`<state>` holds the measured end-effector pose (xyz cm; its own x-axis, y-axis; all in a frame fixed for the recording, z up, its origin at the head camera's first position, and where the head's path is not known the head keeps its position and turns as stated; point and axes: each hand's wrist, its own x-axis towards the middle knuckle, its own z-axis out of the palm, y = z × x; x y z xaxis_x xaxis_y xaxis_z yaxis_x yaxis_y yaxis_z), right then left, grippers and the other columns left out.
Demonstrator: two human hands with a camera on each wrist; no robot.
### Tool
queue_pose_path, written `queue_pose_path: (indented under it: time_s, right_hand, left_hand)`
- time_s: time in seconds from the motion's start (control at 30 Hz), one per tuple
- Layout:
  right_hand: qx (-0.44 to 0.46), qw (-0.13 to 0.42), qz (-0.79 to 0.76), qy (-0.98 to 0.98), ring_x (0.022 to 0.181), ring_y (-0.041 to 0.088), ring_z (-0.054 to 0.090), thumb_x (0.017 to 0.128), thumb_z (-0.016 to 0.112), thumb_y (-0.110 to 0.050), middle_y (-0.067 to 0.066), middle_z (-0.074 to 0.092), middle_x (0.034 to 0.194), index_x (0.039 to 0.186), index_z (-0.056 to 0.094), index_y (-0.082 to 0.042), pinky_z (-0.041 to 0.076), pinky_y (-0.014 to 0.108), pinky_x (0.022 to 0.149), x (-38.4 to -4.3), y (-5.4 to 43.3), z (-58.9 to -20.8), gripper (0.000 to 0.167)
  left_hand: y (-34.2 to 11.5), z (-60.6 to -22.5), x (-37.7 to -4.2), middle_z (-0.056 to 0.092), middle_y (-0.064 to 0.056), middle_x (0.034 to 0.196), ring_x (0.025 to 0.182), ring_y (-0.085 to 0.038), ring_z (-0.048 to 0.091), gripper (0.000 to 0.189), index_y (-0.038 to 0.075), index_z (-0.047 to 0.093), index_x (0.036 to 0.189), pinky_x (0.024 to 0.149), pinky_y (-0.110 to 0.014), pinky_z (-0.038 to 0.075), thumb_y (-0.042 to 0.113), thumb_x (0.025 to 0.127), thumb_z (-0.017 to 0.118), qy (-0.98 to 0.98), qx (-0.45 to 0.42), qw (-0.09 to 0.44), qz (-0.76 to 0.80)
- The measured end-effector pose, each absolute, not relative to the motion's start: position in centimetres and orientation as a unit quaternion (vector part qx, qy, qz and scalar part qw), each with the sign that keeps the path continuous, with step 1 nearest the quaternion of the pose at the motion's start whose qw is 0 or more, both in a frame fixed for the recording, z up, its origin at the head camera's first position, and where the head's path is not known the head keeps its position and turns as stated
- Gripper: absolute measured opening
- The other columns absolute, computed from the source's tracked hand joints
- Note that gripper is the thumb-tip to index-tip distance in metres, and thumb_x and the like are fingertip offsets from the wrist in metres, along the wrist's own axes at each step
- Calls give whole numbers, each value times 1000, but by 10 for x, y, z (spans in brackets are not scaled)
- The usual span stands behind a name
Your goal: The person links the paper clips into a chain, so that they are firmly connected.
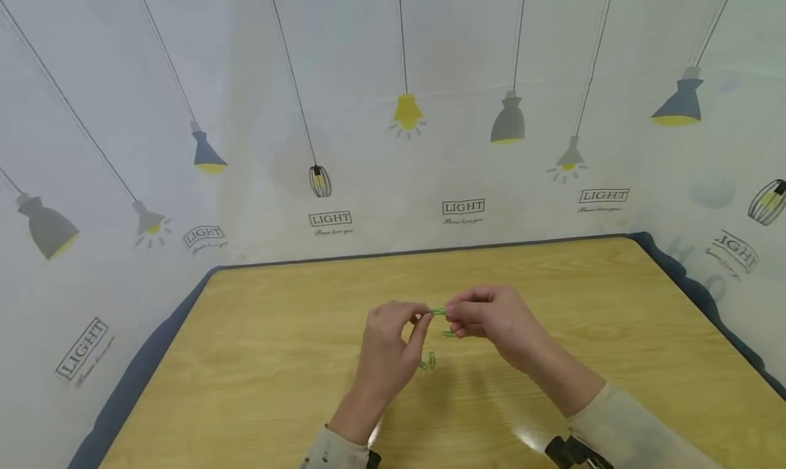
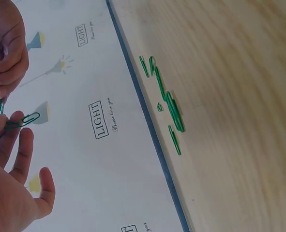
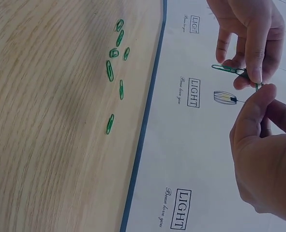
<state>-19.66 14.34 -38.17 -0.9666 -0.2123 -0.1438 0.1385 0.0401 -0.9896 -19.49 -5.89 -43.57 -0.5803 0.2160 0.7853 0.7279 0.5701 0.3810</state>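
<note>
My left hand [image 1: 391, 343] and right hand [image 1: 500, 322] meet above the table, fingertips close together. A green paper clip [image 1: 439, 311] spans the small gap, pinched by both hands. From the left fingers hangs a second green paper clip [image 2: 30, 119], its loop free; in the right wrist view this clip [image 3: 224, 68] sticks out beside the left fingers. Whether the two clips are linked is hidden by the fingertips. The right hand [image 3: 271, 159] pinches with thumb and fingers at the near end of the spanning clip [image 3: 258, 87].
Several loose green paper clips [image 3: 110, 70] lie scattered on the wooden table [image 1: 276, 360] under the hands. A white cloth [image 1: 368, 52] printed with lamps stands behind the table. Dark edging [image 1: 393, 254] runs along the table's far side.
</note>
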Motion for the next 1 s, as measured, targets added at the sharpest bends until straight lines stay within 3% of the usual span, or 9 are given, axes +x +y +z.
queue_pose_path:
  time_s: [0.4, 1.0]
  right_hand:
    - [-33, 144, -706, 693, 77, 12, 72, 101, 68, -5, 5, 74, 88, 109, 70, 12, 64, 26, 76, -199, 142, -386, 19]
    - [-38, 152, -693, 703, 79, 11, 72, 102, 67, -5, 5, 73, 90, 110, 69, 13, 64, 26, 79, -196, 147, -382, 20]
  left_hand:
    - [-62, -436, -192, 76, 2, 80, 71, -11, 64, 5, 11, 78, 94, 80, -34, 48, 8, 93, 81, -823, -265, 350, -361]
    - [-63, -434, -188, 73, 2, 76, 67, -10, 59, 6, 12, 80, 93, 80, -34, 46, 6, 92, 82, -824, -270, 340, -363]
